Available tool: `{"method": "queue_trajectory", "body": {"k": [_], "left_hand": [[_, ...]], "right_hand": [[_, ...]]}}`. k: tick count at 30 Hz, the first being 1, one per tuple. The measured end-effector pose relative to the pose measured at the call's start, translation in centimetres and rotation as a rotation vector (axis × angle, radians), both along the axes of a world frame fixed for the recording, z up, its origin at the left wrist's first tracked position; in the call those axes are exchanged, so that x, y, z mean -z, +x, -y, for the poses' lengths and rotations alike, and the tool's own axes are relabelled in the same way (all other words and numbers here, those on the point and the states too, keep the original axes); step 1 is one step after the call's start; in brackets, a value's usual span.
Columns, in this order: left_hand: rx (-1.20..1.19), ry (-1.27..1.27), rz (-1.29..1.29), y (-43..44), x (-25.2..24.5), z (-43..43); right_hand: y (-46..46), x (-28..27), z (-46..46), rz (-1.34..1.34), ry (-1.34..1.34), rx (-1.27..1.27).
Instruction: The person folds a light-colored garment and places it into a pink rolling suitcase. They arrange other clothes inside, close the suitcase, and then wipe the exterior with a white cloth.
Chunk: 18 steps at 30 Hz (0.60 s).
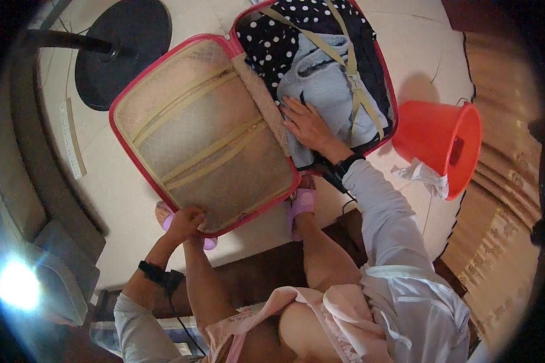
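A suitcase with a pink-red rim (138, 176) lies open on the floor before me. Beige mesh lining (209, 136) with two zip strips covers its left half. My left hand (188, 222) grips the near left corner of that half; its fingertips curl inside, and whether they pinch a zip pull is hidden. In the right half are light blue-grey clothes (329, 93) and black polka-dot fabric (272, 45), with beige buckled straps (355, 81) across them. My right hand (309, 125) rests spread on the clothes beside the hinge, holding nothing.
A red bucket (429, 131) with a white plastic bag (424, 176) at its rim is just right of the suitcase. A round black stand base (127, 54) and a white power strip (72, 138) are at left. Behind the bucket hangs a brown curtain (504, 190).
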<state>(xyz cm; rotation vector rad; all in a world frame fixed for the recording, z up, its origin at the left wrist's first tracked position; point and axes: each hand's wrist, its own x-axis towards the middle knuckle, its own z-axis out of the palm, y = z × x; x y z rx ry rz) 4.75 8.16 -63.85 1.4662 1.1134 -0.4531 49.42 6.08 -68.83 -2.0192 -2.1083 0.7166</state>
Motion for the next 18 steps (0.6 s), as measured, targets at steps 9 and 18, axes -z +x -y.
{"method": "queue_trajectory", "body": {"k": [9, 18], "left_hand": [[0.042, 0.258, 0.103, -1.5, 0.0, -0.5], [-0.024, 0.160, 0.008, -2.1, 0.5, -0.3]], "right_hand": [[0.8, 1.1, 0.4, 0.560, 0.087, -0.416], [1.0, -3.2, -5.1, 0.102, 0.253, -0.117]]}}
